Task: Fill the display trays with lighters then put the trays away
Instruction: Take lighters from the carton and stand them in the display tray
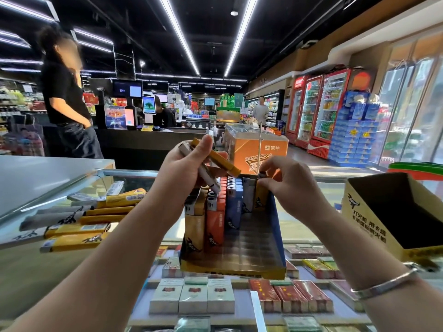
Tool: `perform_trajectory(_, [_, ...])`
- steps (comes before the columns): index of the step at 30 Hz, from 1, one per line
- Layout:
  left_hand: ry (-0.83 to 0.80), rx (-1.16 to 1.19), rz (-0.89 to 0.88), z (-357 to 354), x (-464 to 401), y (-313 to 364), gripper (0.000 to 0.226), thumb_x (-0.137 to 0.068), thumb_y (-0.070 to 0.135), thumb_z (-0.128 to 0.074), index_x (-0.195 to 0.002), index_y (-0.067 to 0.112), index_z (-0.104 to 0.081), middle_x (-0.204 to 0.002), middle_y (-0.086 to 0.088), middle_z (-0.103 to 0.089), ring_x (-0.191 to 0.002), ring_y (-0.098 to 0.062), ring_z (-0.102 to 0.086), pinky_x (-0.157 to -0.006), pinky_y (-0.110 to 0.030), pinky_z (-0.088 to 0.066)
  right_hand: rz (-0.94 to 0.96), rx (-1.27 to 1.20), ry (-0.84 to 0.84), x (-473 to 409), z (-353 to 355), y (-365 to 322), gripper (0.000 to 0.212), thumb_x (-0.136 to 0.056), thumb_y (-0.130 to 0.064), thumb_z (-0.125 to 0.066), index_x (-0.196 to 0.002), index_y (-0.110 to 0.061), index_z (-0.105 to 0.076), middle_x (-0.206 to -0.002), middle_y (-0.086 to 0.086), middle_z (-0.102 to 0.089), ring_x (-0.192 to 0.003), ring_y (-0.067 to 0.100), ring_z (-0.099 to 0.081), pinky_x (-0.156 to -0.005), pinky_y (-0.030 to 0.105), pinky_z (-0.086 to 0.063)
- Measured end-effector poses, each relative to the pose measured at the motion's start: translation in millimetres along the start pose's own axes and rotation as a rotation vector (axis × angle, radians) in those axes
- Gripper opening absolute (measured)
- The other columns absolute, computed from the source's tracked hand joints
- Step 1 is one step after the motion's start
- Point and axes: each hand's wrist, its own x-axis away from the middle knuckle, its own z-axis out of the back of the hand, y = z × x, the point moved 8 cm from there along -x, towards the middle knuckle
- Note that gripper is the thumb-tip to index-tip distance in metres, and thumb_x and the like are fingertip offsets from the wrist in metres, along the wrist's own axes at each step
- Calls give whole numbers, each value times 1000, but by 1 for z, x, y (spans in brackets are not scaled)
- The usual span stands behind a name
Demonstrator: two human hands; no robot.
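Head view, shop counter. The left hand (189,164), at centre frame, is curled around two lighters: a yellow lighter (217,158) and a grey lighter (203,172). Both have their long axes running diagonally from upper left to lower right; the grey one's metal head points down toward the tray. The right hand (291,180), just right of centre, pinches with bent fingers the top of a single yellow lighter (261,192) that stands upright at the far right corner of the display tray (278,226).

The display tray sits on the glass counter (309,221) at centre frame, its floor sloping up and away from the viewer, with blue side walls and a yellow front lip. Lighters stand upright in it, long axes vertical, heads up, in rows running front to back: one yellow row (193,224) at the left, one orange row (215,219), one blue row (233,207), then a grey lighter (248,195) at the back. The exact count within each row cannot be told. The right half of the tray floor is bare.

At the left of the frame, loose lighters (84,221) lie flat on the counter, roughly ten, yellow and grey, long axes near horizontal. One empty box (388,212), open-topped, stands at the right edge. A silver bangle (383,283) circles the right wrist. Cigarette packs (191,298) lie beneath the glass.
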Motion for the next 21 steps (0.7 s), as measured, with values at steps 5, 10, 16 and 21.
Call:
perform_trajectory(5, [20, -4, -9, -2, 2, 0, 38, -79, 43, -57, -96, 11, -51, -90, -8, -73, -80, -28, -70, -81, -42, -52, 50, 62, -32, 0, -6, -4, 15, -79, -6, -70, -93, -8, -65, -88, -4, -51, -71, 2, -41, -63, 1, -34])
perform_trajectory(10, [36, -42, -33, -2, 4, 3, 42, -78, 47, -57, -95, 9, -51, -85, -12, -73, -77, -30, -70, -87, -47, -49, 61, 131, 12, -1, -4, -1, 11, -79, -7, -70, -90, -7, -68, -86, -6, -51, -78, 7, -42, -63, 7, -28])
perform_trajectory(16, [38, -54, -32, -2, 5, 3, 51, -75, 51, -57, -97, 5, -52, -84, -20, -71, -78, -31, -70, -94, -52, -44, 130, 230, -19, 0, -7, -9, 14, -79, -4, -69, -92, -1, -66, -91, 7, -61, -82, 13, -46, -73, 21, -33])
perform_trajectory(21, [25, -62, -29, -4, 5, 5, 53, -77, 48, -56, -102, 1, -51, -85, -15, -72, -78, -30, -70, -80, -39, -52, 193, 264, -107, 1, -14, -19, 12, -82, -2, -64, -94, -1, -64, -93, 8, -60, -84, 15, -49, -75, 21, -34])
